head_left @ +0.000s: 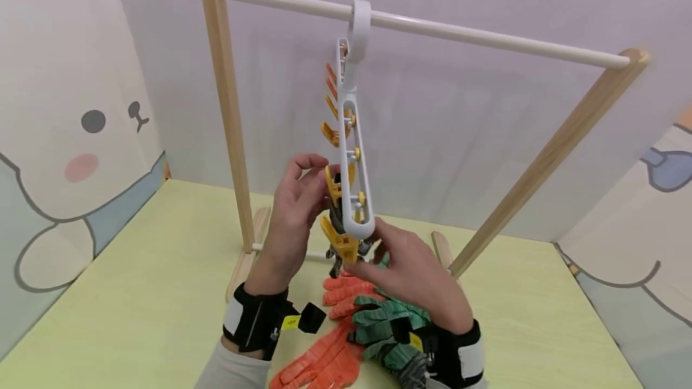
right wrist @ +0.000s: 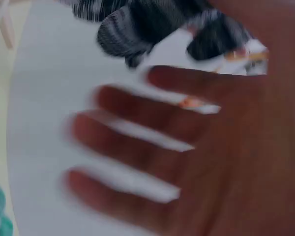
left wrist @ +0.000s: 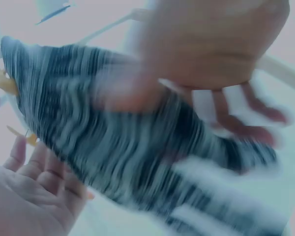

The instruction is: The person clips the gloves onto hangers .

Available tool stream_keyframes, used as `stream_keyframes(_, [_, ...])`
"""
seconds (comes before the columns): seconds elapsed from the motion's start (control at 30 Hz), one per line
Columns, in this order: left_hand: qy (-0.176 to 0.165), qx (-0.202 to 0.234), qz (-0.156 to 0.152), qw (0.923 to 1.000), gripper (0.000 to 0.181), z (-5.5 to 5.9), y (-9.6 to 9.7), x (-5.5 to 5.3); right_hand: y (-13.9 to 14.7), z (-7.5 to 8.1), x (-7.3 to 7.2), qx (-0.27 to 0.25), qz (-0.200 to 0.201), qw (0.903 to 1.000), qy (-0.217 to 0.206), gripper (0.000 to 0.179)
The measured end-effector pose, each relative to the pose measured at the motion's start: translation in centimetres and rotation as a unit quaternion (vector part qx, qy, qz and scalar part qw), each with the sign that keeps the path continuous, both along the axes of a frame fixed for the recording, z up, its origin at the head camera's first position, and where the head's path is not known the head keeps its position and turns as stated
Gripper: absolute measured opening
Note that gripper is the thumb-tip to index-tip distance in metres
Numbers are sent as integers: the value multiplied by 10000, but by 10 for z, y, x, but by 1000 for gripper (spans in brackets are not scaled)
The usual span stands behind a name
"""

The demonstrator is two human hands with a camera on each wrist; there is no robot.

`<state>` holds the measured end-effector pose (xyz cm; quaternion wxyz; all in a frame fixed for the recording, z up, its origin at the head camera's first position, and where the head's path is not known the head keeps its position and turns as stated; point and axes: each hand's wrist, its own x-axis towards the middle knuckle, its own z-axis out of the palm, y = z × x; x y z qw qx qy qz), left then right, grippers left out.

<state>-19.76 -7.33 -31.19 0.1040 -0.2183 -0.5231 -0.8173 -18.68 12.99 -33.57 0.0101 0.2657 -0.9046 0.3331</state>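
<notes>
A grey-and-black striped knit glove [left wrist: 103,118] hangs from yellow clips under a white clip hanger [head_left: 369,221]. My left hand [head_left: 294,212] is beside the glove, its thumb close to a yellow clip [head_left: 332,188]. In the left wrist view, its loose fingers [left wrist: 51,169] lie along the glove's edge. On the other side, my right hand [head_left: 413,266] is near the front yellow clip [head_left: 344,244]. The right wrist view shows its blurred fingers [right wrist: 137,108] spread and holding nothing. The hanger hides part of the glove in the head view.
The hanger hooks over a white rod [head_left: 476,35] on a wooden rack [head_left: 224,77]. More orange and yellow clips [head_left: 331,135] hang farther back. Below, orange gloves [head_left: 330,359] and green gloves [head_left: 373,317] lie overlapping on the pale yellow table [head_left: 162,293].
</notes>
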Motion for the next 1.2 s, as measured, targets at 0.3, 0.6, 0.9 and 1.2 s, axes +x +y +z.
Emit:
stream_keyframes(0.3, [-82,-577,416,9974,18,-10,-12,-7,40,-32,-24,1539,-1337,9672,-1514,64])
stream_keyframes(0.6, [412,-276,1400,9889,13,3,-14,8,53,-55,-34,1633,-1586,9591,-1683,31])
stream_keyframes(0.9, [1458,-423,1471,9774,12,18,-20,30,53,-67,-42,1994,-1882,9484,-1594,32])
stream_keyframes(1.2, [1660,-1449,1222,9678,11,22,-20,40,55,-77,-45,2015,-2007,9455,-1585,51])
